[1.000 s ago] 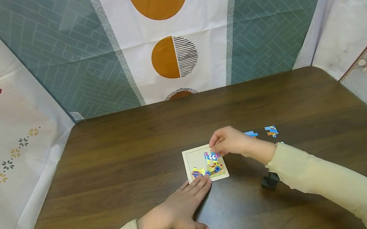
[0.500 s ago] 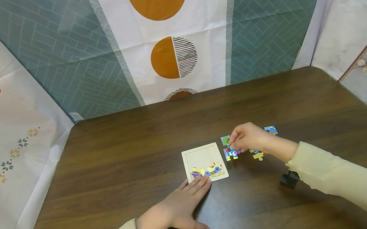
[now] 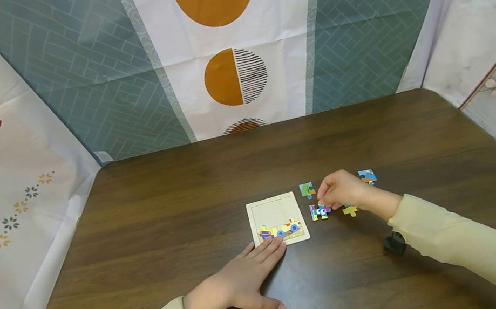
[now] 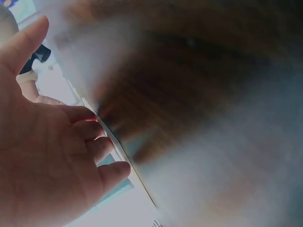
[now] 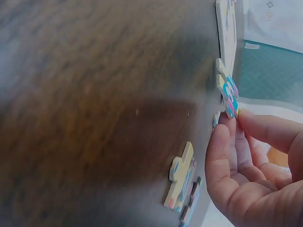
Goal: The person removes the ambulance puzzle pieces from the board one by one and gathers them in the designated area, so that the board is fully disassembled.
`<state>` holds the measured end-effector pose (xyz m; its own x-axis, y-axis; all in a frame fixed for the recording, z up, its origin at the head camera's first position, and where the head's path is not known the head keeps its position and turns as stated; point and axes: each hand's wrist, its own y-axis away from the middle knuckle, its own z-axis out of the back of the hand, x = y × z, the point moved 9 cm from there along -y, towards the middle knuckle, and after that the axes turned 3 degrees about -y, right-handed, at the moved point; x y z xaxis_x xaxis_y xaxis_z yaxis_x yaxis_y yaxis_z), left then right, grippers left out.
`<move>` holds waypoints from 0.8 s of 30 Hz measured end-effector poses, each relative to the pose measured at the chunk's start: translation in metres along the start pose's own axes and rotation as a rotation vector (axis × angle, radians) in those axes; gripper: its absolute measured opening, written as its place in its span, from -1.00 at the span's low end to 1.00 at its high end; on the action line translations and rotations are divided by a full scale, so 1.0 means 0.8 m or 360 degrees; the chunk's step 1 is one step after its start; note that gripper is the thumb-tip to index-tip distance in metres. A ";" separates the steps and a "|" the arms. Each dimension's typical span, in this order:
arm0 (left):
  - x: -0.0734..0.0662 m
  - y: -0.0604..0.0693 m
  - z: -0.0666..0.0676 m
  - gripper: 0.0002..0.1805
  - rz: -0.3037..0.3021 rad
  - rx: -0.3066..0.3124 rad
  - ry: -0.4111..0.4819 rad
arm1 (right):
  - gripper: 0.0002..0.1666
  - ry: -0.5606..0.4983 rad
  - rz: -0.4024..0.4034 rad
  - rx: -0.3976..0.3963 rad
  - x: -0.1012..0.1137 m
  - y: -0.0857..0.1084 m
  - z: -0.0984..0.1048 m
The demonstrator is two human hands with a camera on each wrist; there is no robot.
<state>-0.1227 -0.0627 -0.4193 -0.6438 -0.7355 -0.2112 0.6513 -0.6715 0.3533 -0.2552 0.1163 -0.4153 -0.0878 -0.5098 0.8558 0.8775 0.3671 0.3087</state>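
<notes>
My right hand (image 3: 345, 192) pinches a puzzle piece (image 3: 319, 212) printed with cartoon eyes, just right of the square wooden puzzle tray (image 3: 272, 205). In the right wrist view the puzzle piece is tilted between thumb and fingertips, close above the table or touching it; I cannot tell which. The tray's near side carries fitted pieces (image 3: 294, 227) that form a colourful vehicle. My left hand (image 3: 249, 281) lies flat with straight fingers, its fingertips on the tray's front edge. The left wrist view shows its palm (image 4: 42, 156) and that edge from low down.
Several loose puzzle pieces lie right of the tray: a green one (image 3: 307, 190) behind the held piece, a blue one (image 3: 367, 175) farther right and a yellow-tabbed one (image 3: 350, 210) partly under the right hand. The dark wooden table (image 3: 162, 201) meets hanging cloths at its back and sides.
My right hand has carried the eyed puzzle piece from over the tray to the right, then slightly nearer to me. The left hand has stayed on the tray's front edge.
</notes>
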 end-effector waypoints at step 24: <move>0.007 -0.007 0.001 -0.02 0.0003 0.0007 -0.0129 | -0.92 0.0197 0.0034 -0.0036 0.001 -0.007 -0.002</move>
<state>-0.1302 -0.0631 -0.4213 -0.6732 -0.7268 -0.1362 0.6508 -0.6698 0.3576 -0.2595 0.1123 -0.4172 -0.0114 -0.5947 0.8039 0.8891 0.3619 0.2804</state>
